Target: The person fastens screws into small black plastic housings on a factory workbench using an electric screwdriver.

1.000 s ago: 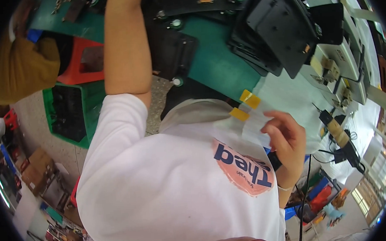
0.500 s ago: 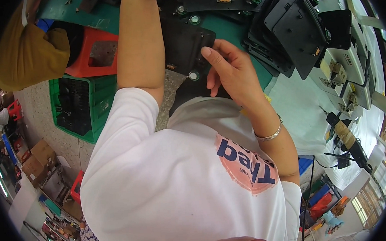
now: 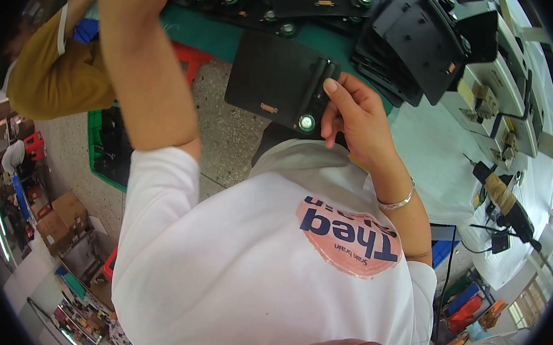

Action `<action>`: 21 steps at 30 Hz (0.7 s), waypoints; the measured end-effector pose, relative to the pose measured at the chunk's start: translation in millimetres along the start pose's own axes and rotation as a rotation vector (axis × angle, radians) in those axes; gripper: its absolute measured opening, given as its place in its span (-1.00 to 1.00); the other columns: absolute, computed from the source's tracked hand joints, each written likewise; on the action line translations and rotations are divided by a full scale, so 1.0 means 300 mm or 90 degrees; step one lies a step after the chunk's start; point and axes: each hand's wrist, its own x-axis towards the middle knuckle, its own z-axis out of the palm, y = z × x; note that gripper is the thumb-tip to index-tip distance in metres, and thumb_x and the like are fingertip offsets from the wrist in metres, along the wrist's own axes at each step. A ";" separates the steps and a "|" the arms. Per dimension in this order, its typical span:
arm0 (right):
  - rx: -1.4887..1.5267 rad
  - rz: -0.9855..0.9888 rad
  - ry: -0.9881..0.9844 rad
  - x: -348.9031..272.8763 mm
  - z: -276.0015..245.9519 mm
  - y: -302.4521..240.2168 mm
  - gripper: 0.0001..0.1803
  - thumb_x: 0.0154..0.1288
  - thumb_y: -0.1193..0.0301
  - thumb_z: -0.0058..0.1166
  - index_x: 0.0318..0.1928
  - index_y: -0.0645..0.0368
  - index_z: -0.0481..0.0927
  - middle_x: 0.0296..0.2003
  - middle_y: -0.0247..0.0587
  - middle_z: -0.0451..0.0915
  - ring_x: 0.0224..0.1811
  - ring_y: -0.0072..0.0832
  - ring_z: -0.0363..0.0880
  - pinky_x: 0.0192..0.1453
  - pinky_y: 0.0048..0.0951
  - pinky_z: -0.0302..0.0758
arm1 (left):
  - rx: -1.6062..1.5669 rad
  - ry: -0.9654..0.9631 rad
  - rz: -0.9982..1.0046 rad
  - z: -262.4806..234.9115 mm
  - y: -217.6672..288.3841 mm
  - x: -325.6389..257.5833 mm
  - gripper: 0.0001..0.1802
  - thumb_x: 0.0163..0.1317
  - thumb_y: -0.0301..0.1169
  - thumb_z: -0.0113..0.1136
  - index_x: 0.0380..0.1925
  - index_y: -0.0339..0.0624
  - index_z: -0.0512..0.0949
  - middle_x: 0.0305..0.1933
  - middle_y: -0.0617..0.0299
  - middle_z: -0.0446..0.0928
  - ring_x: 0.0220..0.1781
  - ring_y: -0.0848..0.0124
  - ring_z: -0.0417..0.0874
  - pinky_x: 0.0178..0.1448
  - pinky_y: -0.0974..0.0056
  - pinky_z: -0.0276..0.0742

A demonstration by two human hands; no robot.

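My right hand (image 3: 357, 112) is closed on the edge of a flat black plastic panel (image 3: 263, 74), thumb on top and fingers beneath. The panel is held tilted above my lap. It has rounded corners, a raised ridge by my thumb, a small copper-coloured part and a round silver component (image 3: 306, 123) in a green ring. My left forearm (image 3: 148, 72) reaches up to the top edge, where the hand is cut off. Similar black panels lie in a leaning stack (image 3: 418, 41) on the green table (image 3: 199, 27), right of my right hand.
Another person's mustard sleeve (image 3: 58, 82) is at the upper left, near a red stool (image 3: 193, 58). A green crate (image 3: 98, 143) with black parts stands on the floor. White machines (image 3: 500, 109) and a black tool wrapped in tan tape (image 3: 501, 198) are at right.
My left arm has swung left, away from the panel. The panel in my right hand has shifted slightly right and down, and more of it shows. The other person's sleeve has moved right.
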 end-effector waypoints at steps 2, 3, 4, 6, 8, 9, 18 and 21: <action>0.033 0.036 -0.004 -0.079 -0.034 -0.031 -0.67 0.56 0.24 0.02 -0.03 0.31 0.52 -0.59 -0.29 0.54 -0.66 -0.58 0.53 -0.64 -0.55 0.49 | 0.079 -0.135 -0.078 0.059 0.125 -0.104 -0.42 0.23 -0.16 0.42 0.22 -0.11 0.57 0.19 0.14 0.61 0.25 0.30 0.59 0.35 0.21 0.45; 0.042 0.026 0.034 -0.118 -0.077 -0.021 -0.67 0.56 0.24 0.02 -0.03 0.31 0.52 -0.59 -0.29 0.54 -0.66 -0.58 0.53 -0.64 -0.55 0.49 | 0.052 -0.191 -0.125 0.116 0.126 -0.150 -0.35 0.08 -0.06 0.51 0.17 -0.07 0.63 0.22 0.12 0.60 0.29 0.27 0.56 0.39 0.19 0.39; 0.052 0.023 0.020 -0.164 -0.124 -0.014 -0.67 0.56 0.23 0.02 -0.04 0.30 0.52 -0.60 -0.29 0.54 -0.67 -0.58 0.53 -0.64 -0.55 0.49 | 0.112 -0.319 -0.035 0.140 0.125 -0.153 -0.22 -0.07 0.03 0.53 0.18 -0.06 0.62 0.31 0.09 0.52 0.36 0.20 0.48 0.44 0.11 0.30; 0.074 0.019 0.018 -0.250 -0.206 -0.015 -0.68 0.56 0.22 0.02 -0.05 0.29 0.52 -0.60 -0.29 0.53 -0.68 -0.58 0.53 -0.66 -0.55 0.47 | 0.180 -0.496 0.050 0.227 0.132 -0.196 -0.07 -0.26 0.13 0.52 0.20 0.00 0.60 0.44 0.05 0.38 0.48 0.06 0.32 0.51 -0.02 0.14; 0.088 0.013 0.053 -0.327 -0.280 -0.022 -0.68 0.56 0.23 0.03 -0.03 0.30 0.52 -0.60 -0.30 0.53 -0.69 -0.59 0.52 -0.67 -0.55 0.46 | 0.169 -0.573 0.016 0.354 0.167 -0.284 -0.01 -0.35 0.08 0.56 0.26 0.13 0.56 0.48 0.06 0.31 0.52 0.00 0.25 0.55 -0.14 0.04; 0.101 0.013 0.061 -0.359 -0.313 -0.022 -0.68 0.56 0.24 0.03 -0.02 0.30 0.52 -0.60 -0.31 0.53 -0.70 -0.59 0.51 -0.69 -0.56 0.44 | 0.149 -0.598 -0.007 0.414 0.172 -0.311 0.07 -0.41 -0.02 0.62 0.32 0.22 0.49 0.52 0.09 0.25 0.54 0.03 0.23 0.55 -0.16 0.03; -0.044 0.020 0.310 -0.531 -0.456 -0.006 -0.69 0.53 0.27 0.09 0.00 0.30 0.55 -0.51 -0.34 0.56 -0.70 -0.63 0.48 -0.71 -0.58 0.37 | 0.057 -0.538 0.012 0.747 0.129 -0.377 0.14 -0.41 -0.30 0.67 0.37 0.21 0.40 0.49 0.04 0.24 0.48 0.02 0.27 0.53 -0.18 0.06; -0.222 -0.109 0.536 -0.612 -0.549 0.053 -0.66 0.48 0.36 0.16 0.14 0.26 0.49 -0.29 -0.25 0.61 -0.70 -0.65 0.48 -0.72 -0.61 0.31 | 0.066 -0.561 0.003 0.800 0.135 -0.376 0.15 -0.39 -0.29 0.67 0.38 0.19 0.38 0.46 0.00 0.25 0.45 0.00 0.28 0.50 -0.18 0.09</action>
